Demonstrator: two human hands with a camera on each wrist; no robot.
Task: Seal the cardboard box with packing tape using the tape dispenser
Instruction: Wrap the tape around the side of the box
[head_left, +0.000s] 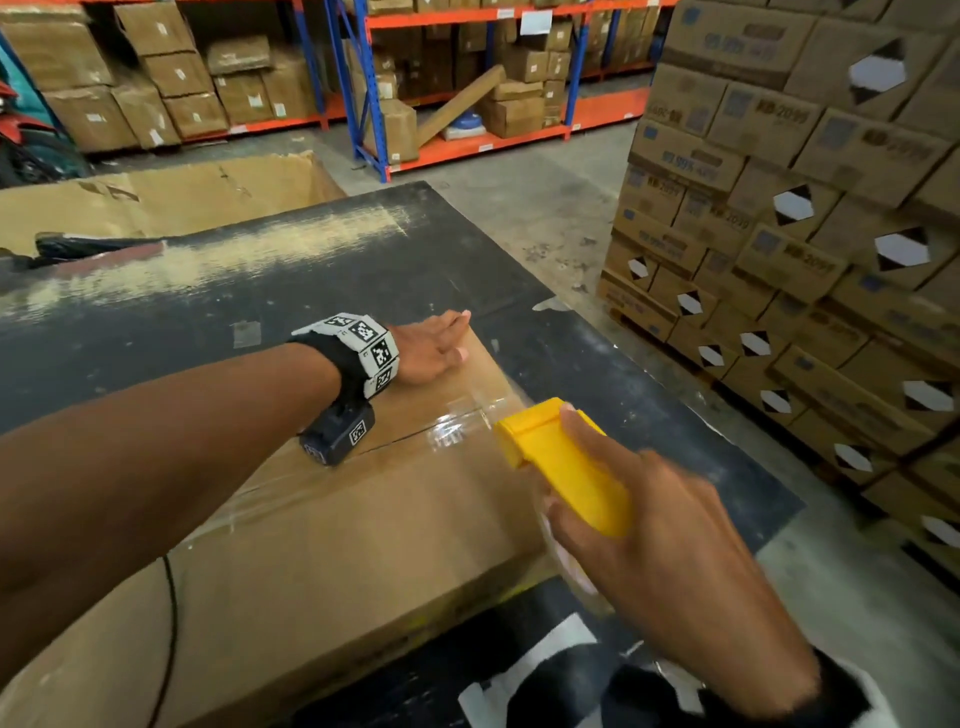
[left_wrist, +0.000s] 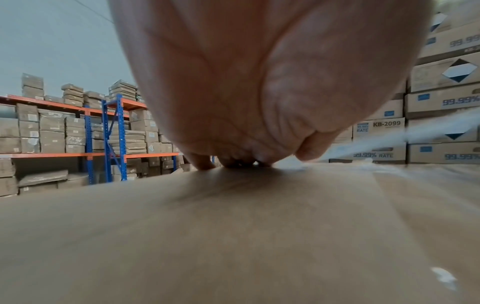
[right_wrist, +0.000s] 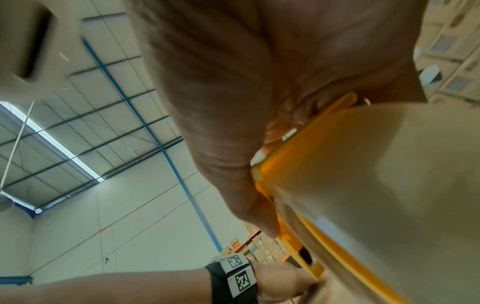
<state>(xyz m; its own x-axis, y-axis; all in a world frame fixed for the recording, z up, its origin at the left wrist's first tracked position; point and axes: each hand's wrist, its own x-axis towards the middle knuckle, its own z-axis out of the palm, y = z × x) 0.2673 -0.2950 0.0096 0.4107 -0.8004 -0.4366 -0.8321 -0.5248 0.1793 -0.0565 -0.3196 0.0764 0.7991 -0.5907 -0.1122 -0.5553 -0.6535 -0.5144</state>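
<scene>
A flat brown cardboard box lies on a dark worn table. Clear packing tape shines along its centre seam near the far end. My left hand lies flat on the box's far corner with straight fingers; in the left wrist view the fingertips press the cardboard. My right hand grips a yellow tape dispenser, held over the box's right edge with its head at the taped seam. The right wrist view shows the dispenser and its tape roll against the palm.
A tall stack of printed cartons stands on the floor to the right. Orange and blue shelving full of boxes lines the back. An open cardboard box sits beyond the table's far left. A black cable hangs by the box's near side.
</scene>
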